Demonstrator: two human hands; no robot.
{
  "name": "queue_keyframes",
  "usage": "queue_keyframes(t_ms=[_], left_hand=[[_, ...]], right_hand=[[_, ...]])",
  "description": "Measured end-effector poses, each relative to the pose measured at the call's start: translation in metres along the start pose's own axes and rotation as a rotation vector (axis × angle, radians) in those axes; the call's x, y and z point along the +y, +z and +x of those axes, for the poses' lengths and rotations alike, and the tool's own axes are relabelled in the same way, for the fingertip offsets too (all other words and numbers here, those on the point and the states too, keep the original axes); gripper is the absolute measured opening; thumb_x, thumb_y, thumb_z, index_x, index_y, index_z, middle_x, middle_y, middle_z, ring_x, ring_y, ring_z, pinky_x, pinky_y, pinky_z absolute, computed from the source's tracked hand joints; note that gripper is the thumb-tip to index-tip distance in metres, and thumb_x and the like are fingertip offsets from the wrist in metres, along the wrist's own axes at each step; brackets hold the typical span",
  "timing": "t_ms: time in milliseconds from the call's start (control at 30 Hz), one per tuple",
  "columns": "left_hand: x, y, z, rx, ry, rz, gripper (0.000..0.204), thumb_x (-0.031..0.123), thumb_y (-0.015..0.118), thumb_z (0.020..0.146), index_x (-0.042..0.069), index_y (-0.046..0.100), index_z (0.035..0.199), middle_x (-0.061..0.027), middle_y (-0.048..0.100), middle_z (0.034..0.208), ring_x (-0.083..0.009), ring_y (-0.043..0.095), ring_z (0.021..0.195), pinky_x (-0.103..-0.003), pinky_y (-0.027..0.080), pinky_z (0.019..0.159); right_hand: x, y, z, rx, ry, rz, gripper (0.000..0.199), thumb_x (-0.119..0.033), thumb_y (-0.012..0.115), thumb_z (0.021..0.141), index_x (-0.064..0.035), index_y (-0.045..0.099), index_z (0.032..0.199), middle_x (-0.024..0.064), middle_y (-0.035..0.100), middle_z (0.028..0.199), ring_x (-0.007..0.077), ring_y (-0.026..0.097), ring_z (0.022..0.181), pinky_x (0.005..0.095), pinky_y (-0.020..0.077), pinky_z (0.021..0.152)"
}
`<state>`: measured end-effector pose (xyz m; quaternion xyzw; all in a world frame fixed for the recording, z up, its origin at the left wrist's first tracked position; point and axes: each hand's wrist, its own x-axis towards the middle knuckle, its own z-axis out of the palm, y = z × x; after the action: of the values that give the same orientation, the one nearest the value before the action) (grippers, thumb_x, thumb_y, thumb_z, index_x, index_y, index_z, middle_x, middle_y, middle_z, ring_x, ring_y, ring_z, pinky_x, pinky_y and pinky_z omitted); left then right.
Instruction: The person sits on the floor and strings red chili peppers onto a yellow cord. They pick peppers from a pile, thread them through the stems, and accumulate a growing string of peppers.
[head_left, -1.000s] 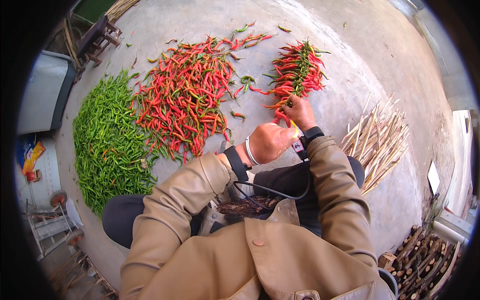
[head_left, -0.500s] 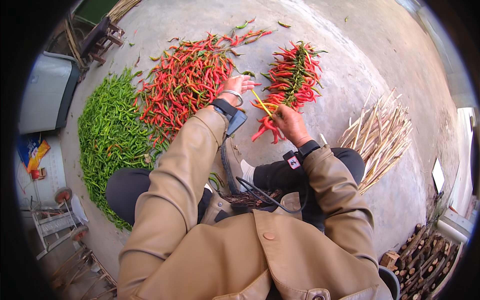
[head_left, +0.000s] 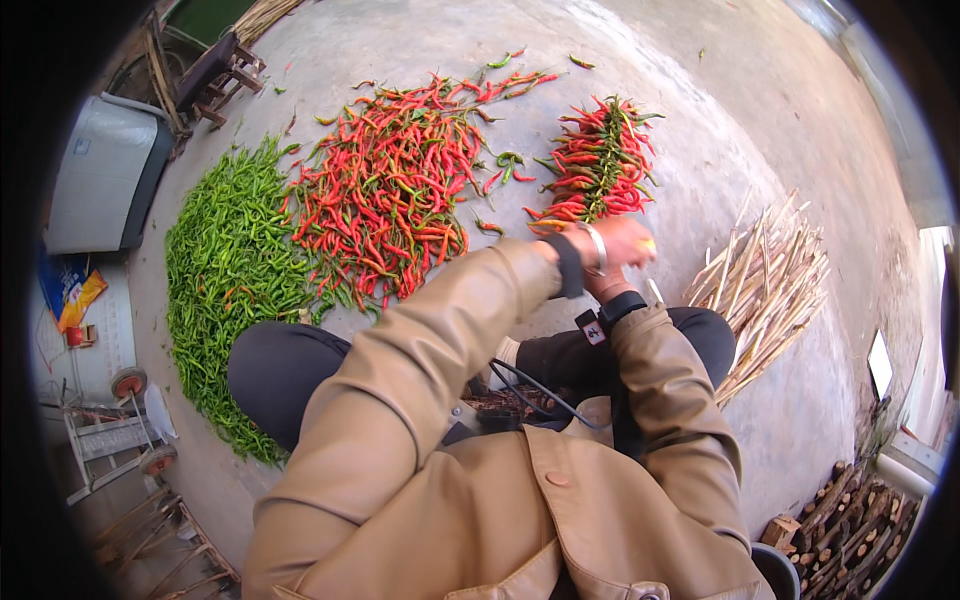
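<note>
My left hand point(head_left: 622, 243), with a silver bangle at the wrist, crosses over my right hand and is smeared by motion. Its fingers look closed, and a bit of yellow cord point(head_left: 648, 245) shows at them. Beneath it is my right hand point(head_left: 604, 284), with its fingers hidden behind the left one. Just beyond both hands lies a bundle of red chili peppers point(head_left: 578, 185), lined up along a green row of stems; its near end is covered by my hands.
Loose red chilies point(head_left: 390, 190) are heaped left of the bundle, with a green chili heap point(head_left: 235, 290) farther left. Dry pale stalks point(head_left: 765, 300) lie at my right. Cut logs point(head_left: 855, 530), a metal handcart point(head_left: 110, 445) and a wooden stool point(head_left: 225, 80) stand around.
My left hand has swung right from beside the red heap to cross over my right hand. The yellow cord, stretched between the hands before, now shows only as a small bit.
</note>
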<state>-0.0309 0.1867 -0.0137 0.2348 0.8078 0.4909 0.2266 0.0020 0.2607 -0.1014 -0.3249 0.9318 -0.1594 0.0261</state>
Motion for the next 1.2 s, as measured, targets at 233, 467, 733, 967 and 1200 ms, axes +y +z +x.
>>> queue_keyframes(t_ms=[233,467,733,967,1200], left_hand=[[-0.066,-0.027,-0.07,0.161,-0.152,-0.758,0.034,0.018,0.039,0.087,-0.001,0.05,0.114,-0.0098,0.056,0.106,-0.0129,0.052,0.097,-0.025,0.04,0.087],[-0.068,-0.014,-0.079,0.113,-0.243,-0.635,0.038,0.0,0.054,0.077,0.0,0.049,0.115,-0.0069,0.057,0.105,-0.0126,0.053,0.097,-0.025,0.042,0.086],[-0.071,0.009,-0.072,0.305,-0.303,-0.294,0.023,0.003,0.061,0.074,0.003,0.06,0.097,-0.0042,0.062,0.087,-0.0092,0.056,0.076,-0.024,0.046,0.07],[-0.082,0.006,-0.075,0.345,-0.305,-0.398,0.018,0.009,0.062,0.076,0.001,0.063,0.092,-0.0012,0.063,0.079,-0.0068,0.054,0.071,-0.023,0.045,0.068],[-0.101,0.001,-0.077,0.353,-0.224,-0.946,0.021,0.0,0.055,0.08,0.002,0.058,0.101,-0.002,0.06,0.093,-0.0091,0.056,0.081,-0.023,0.045,0.077]], right_hand=[[-0.021,-0.043,0.009,0.095,0.326,0.686,0.016,-0.017,0.057,0.076,-0.0025,0.057,0.084,0.017,0.061,0.076,0.0318,0.059,0.072,0.0378,0.0463,0.064],[-0.008,-0.036,0.012,0.012,0.498,0.807,0.024,-0.013,0.057,0.073,-0.0041,0.052,0.095,0.0177,0.06,0.084,0.0302,0.06,0.079,0.0367,0.0465,0.068],[-0.021,-0.05,0.015,-0.033,0.43,0.451,0.032,-0.01,0.059,0.074,-0.0053,0.05,0.104,0.0138,0.06,0.076,0.0202,0.059,0.07,0.0311,0.047,0.06],[0.003,-0.059,0.003,0.019,0.367,0.762,0.042,-0.013,0.065,0.074,-0.0009,0.047,0.109,0.0085,0.06,0.074,0.0146,0.057,0.067,0.0279,0.0463,0.058],[0.027,-0.073,-0.008,-0.289,0.777,1.293,0.024,-0.024,0.052,0.085,-0.0006,0.057,0.091,0.01,0.062,0.088,0.0105,0.057,0.074,0.0241,0.0452,0.064]])
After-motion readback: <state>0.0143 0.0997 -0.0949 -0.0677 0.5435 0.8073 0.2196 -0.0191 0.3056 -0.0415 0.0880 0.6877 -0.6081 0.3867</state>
